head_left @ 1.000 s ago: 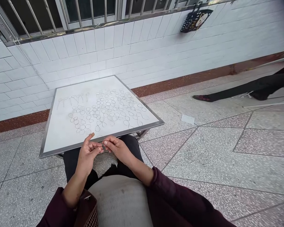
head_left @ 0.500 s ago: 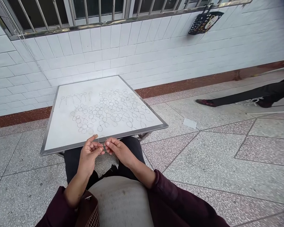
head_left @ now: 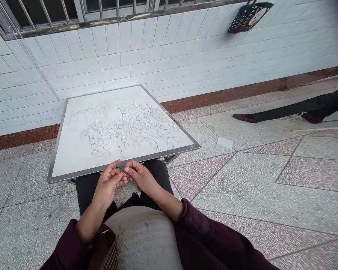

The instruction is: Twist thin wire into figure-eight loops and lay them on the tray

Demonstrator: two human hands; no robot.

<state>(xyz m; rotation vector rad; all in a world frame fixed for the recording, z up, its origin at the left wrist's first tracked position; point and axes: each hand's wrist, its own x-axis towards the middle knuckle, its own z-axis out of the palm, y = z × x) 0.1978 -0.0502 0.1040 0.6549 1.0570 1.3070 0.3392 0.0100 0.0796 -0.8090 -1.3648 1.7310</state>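
My left hand and my right hand meet just in front of the low white table, above my lap. Both pinch a thin wire loop between their fingertips, and the loop sticks up a little past the table's near edge. On the tabletop lie several bent wire loops in rows, most shaped like figure eights. A short row of single loops with stems lies at the far left of the table.
A white tiled wall with a barred window stands behind the table. A black dotted bag hangs on it at the upper right. Another person's leg and dark shoe stretch over the speckled floor at the right. A white scrap lies near the table.
The view has tilted slightly downward. My hands stay together and keep working the wire, whose loop now shows above my fingertips.
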